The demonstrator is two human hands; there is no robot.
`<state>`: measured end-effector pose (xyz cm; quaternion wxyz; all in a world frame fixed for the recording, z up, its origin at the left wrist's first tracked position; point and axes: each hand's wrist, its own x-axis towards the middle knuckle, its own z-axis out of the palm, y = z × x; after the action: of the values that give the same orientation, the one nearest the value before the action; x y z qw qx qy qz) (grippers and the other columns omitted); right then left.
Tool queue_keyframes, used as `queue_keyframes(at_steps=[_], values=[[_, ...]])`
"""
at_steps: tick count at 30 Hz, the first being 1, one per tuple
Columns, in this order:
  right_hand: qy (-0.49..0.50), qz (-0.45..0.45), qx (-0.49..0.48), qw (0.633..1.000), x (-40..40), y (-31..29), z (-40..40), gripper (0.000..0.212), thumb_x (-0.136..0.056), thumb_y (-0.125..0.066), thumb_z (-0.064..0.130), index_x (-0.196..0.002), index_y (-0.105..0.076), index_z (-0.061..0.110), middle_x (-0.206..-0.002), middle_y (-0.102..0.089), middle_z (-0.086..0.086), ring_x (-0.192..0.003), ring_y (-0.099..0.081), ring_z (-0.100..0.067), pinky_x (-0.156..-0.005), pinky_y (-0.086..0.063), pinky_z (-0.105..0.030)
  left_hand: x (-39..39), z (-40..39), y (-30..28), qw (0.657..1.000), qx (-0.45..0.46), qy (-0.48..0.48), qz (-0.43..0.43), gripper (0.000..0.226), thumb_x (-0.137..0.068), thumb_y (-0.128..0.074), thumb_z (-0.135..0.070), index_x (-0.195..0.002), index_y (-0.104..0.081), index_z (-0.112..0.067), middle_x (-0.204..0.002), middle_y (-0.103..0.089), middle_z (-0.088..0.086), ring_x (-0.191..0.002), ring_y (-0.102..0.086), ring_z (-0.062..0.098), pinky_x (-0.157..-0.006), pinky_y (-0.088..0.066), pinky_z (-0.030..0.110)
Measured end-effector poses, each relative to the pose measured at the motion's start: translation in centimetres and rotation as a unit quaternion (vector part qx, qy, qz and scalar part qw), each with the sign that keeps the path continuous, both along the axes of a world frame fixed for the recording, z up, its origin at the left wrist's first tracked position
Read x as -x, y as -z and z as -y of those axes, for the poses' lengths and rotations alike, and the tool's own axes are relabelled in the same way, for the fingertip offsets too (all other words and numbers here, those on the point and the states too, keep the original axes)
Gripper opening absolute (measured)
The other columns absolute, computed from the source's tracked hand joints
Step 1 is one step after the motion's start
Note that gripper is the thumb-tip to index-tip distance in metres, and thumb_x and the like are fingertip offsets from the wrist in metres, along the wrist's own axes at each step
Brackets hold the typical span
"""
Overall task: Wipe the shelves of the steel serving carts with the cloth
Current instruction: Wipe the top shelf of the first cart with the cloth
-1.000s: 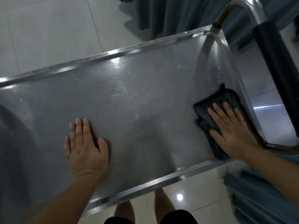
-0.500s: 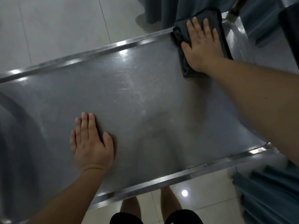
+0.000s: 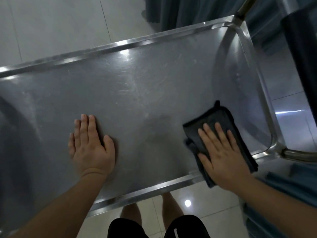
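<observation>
- Right hand [image 3: 223, 152] lies flat, fingers straight, pressing the folded dark cloth [image 3: 217, 117] onto the cart's top shelf [image 3: 137, 93], at its right end by the near rim.
- Left hand [image 3: 90, 145] rests palm-down on bare steel, fingers relaxed and holding nothing; it looks to be steadying the cart.
- Progress, as I judge it: the wipe is mid-course on this shelf; the steel shows only scuffs and glare, so which parts are done I cannot tell.
- Lower shelves and other carts are out of sight, likely yet to do.

flat right hand [image 3: 223, 157] on cloth [image 3: 216, 117]
</observation>
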<state>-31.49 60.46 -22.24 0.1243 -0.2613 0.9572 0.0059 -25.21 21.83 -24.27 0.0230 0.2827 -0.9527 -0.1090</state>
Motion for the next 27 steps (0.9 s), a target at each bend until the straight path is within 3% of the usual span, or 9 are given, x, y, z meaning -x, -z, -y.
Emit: queue_keyframes(at_steps=[4,10,18,23,27], values=[[0.016,-0.002,-0.005,1.0,0.4,0.1,2.0,0.071,-0.104,-0.03,0.052,-0.166,-0.013,0.023,-0.173,-0.006,0.001,-0.16,-0.004,-0.028,-0.126,-0.009,-0.056,0.0,0.0,-0.2,1.0,0.002,0.004,0.005,0.076,-0.097,-0.035,-0.044,-0.167,-0.024,-0.019,-0.175,-0.021,0.004,-0.162,-0.013,0.023,-0.131,-0.007,0.044],[0.021,-0.044,0.055,0.997,9.9,0.2,10.3,0.066,-0.102,-0.038,0.048,-0.163,-0.028,0.023,-0.17,-0.024,0.002,-0.159,-0.013,-0.025,-0.126,-0.014,-0.054,0.1,0.1,-0.1,1.0,-0.002,0.007,0.013,0.075,-0.098,-0.033,-0.044,-0.168,-0.022,-0.018,-0.175,-0.018,0.003,-0.163,-0.01,0.022,-0.131,-0.007,0.045],[0.084,-0.012,0.077,0.993,24.6,0.1,21.3,0.072,-0.101,-0.018,0.056,-0.166,-0.006,0.027,-0.174,0.0,0.005,-0.159,0.005,-0.024,-0.127,0.004,-0.051,0.2,0.1,-0.3,1.0,-0.001,0.006,0.027,0.075,-0.099,-0.033,-0.045,-0.168,-0.02,-0.019,-0.176,-0.016,0.002,-0.163,-0.007,0.019,-0.131,-0.008,0.047],[0.088,-0.018,0.089,0.992,22.8,-0.2,20.8,0.072,-0.102,-0.02,0.056,-0.166,-0.009,0.026,-0.174,-0.004,0.003,-0.16,0.002,-0.023,-0.128,0.0,-0.051,0.3,-0.1,-0.5,1.0,-0.006,0.008,0.028,0.075,-0.099,-0.034,-0.044,-0.168,-0.019,-0.02,-0.176,-0.015,0.001,-0.163,-0.006,0.018,-0.131,-0.007,0.046],[0.093,-0.039,0.098,0.99,14.1,0.2,18.2,0.07,-0.103,-0.031,0.053,-0.165,-0.02,0.024,-0.172,-0.015,0.002,-0.159,-0.008,-0.024,-0.128,-0.006,-0.052,0.2,0.0,-0.3,1.0,-0.006,0.006,0.026,0.075,-0.099,-0.035,-0.045,-0.168,-0.019,-0.021,-0.176,-0.015,0.001,-0.163,-0.006,0.018,-0.131,-0.008,0.046]])
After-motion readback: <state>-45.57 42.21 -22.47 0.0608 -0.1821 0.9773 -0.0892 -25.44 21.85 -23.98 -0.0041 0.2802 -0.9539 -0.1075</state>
